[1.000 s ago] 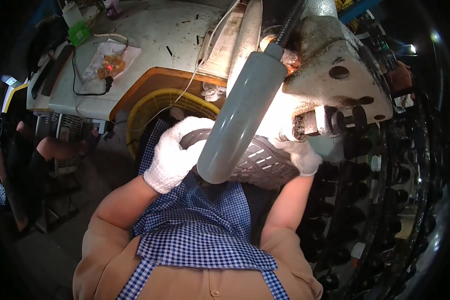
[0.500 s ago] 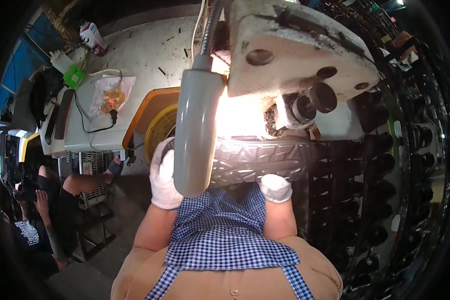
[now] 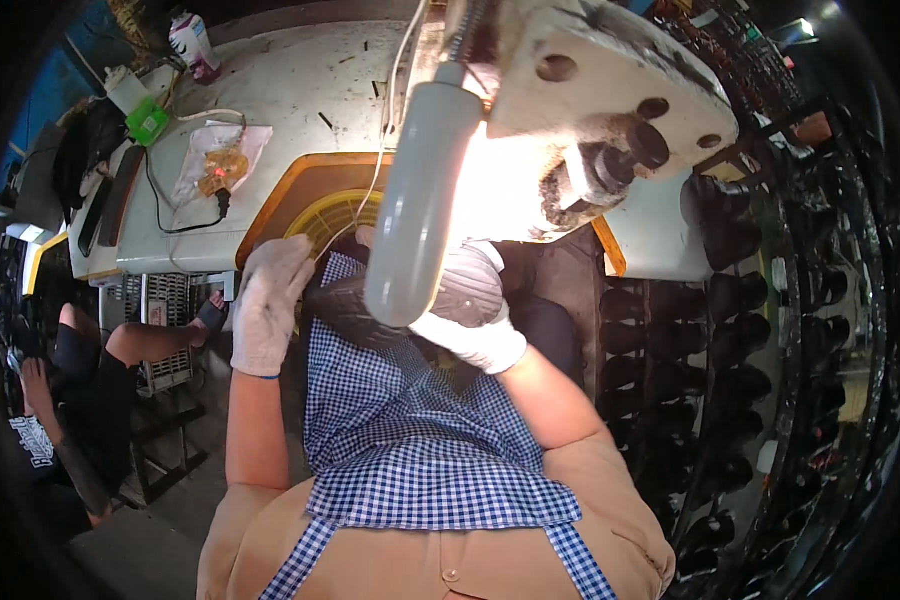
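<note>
A black shoe (image 3: 348, 312) with a ribbed grey sole lies across my lap below the machine head. The grey lamp (image 3: 420, 210) hides its middle. My right hand (image 3: 478, 338), in a white glove, is closed around the shoe's right end. Just beside its left end, my gloved left hand (image 3: 270, 300) points upward with its fingers stretched out. Whether the left thumb touches the shoe I cannot tell. A thin white cord (image 3: 375, 185) runs down close to the left fingertips.
The white machine head (image 3: 610, 90) overhangs my hands, brightly lit beneath. A yellow round basket (image 3: 335, 215) sits in the table cutout. A power strip (image 3: 222, 172) lies on the white table (image 3: 290, 90). Racks of black shoes (image 3: 735, 340) stand right; a seated person (image 3: 80, 420) is at left.
The shoe has turned, so its wide tread no longer faces up across the machine. My left hand moved left and opened off it; the right hand moved up and inward, gripping its end.
</note>
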### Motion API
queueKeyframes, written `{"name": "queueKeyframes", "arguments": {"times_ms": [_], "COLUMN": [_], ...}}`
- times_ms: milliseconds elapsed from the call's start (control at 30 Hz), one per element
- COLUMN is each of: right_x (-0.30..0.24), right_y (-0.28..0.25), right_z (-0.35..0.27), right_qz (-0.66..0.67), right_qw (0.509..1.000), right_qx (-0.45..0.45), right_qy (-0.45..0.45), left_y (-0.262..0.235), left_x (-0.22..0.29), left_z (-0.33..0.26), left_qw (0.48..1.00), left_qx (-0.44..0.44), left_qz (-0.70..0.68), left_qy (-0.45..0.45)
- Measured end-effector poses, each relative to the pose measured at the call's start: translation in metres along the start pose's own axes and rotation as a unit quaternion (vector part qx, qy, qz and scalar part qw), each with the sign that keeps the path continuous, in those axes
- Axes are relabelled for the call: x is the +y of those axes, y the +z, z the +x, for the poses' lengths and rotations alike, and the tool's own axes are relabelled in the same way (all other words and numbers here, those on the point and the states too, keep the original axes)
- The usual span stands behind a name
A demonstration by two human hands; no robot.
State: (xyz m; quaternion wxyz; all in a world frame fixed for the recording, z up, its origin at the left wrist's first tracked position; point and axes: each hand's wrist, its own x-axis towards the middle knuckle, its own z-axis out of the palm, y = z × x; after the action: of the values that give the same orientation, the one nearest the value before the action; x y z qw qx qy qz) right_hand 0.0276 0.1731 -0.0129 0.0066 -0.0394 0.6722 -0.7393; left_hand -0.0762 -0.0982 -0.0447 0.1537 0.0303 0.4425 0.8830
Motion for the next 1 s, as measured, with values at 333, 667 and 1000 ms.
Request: {"name": "queueKeyframes", "arguments": {"times_ms": [333, 667, 1000], "right_x": [-0.09, -0.008, -0.076], "right_y": [-0.073, -0.082, -0.074], "right_z": [0.012, -0.103, -0.144], "right_qz": [-0.528, 0.081, 0.231], "right_qw": [0.838, 0.928, 0.836], "right_qx": [-0.091, 0.352, 0.493], "right_qy": [-0.104, -0.092, -0.067], "left_y": [0.144, 0.145, 0.131], "left_x": [-0.033, -0.079, -0.066], "left_z": [-0.006, -0.033, -0.035], "left_qw": [0.96, 0.972, 0.903], "left_qx": [-0.212, -0.04, -0.238], "left_qz": [0.131, -0.136, -0.238], "left_qy": [-0.126, -0.19, -0.266]}}
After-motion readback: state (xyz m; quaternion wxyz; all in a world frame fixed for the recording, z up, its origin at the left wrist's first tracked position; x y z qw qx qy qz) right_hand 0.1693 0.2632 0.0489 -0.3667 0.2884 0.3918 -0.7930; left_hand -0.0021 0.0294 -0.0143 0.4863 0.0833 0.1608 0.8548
